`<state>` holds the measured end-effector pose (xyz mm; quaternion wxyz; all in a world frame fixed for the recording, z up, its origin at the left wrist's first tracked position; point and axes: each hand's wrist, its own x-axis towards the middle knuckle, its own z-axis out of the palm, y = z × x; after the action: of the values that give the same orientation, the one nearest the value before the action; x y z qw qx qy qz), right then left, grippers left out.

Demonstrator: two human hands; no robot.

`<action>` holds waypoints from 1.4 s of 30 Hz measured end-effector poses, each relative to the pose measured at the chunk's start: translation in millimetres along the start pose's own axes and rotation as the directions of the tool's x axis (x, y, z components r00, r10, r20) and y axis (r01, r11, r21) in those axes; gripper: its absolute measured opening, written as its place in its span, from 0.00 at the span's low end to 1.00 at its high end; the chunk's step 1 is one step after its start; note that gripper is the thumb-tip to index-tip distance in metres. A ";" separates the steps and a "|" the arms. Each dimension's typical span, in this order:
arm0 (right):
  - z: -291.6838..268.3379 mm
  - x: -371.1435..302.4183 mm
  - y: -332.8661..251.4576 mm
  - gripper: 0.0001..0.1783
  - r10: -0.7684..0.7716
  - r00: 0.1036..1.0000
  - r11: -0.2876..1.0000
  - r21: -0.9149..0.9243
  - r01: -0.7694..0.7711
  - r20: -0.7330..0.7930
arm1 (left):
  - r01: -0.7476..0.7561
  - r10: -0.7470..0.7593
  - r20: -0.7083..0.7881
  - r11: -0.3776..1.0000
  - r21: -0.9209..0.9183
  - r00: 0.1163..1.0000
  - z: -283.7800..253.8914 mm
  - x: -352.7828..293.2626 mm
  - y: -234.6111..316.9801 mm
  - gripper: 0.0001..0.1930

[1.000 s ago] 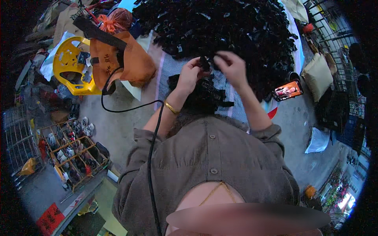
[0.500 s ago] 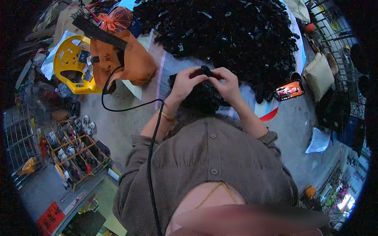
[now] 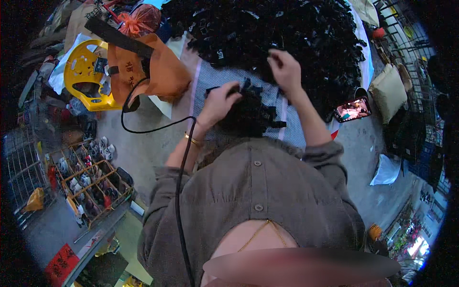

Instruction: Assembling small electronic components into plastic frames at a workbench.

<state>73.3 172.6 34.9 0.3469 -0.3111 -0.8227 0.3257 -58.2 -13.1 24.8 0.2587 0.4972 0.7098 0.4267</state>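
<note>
A large heap of small black pieces [image 3: 315,33], some with pale tags, spreads over a patterned cloth at the far side. Close to my body, a smaller bunch of black pieces [image 3: 246,115] lies on the same cloth. My left hand [image 3: 217,107] is at the left edge of this bunch, with thumb and fingers curled around a small black piece [image 3: 234,90]; its exact kind is not clear. Further out to the right, my right hand [image 3: 287,71] is over the near edge of the big heap. Its thumb and forefinger are stretched out and apart, with nothing visible between them.
A black cord [image 3: 180,191] runs down across my left side from an orange bag [image 3: 162,71]. Left of the bag lies a yellow plastic stool [image 3: 79,71]. A lit phone [image 3: 353,109] stands right of the cloth. A shoe rack [image 3: 95,184] is at the left.
My hands were together over the near bunch, around a black piece. Now my right hand has parted from my left and moved up and right to the large heap.
</note>
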 end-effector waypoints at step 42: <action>-4.0 -31.6 -5.9 0.15 0.071 0.966 0.886 0.428 -0.175 0.248 | 0.438 -0.429 0.296 0.281 -0.854 0.853 10.7 49.3 44.2 0.14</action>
<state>92.5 147.0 29.9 0.2919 -0.2361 -0.7381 0.5605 -46.6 42.6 60.4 0.5915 0.0692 0.4732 0.6491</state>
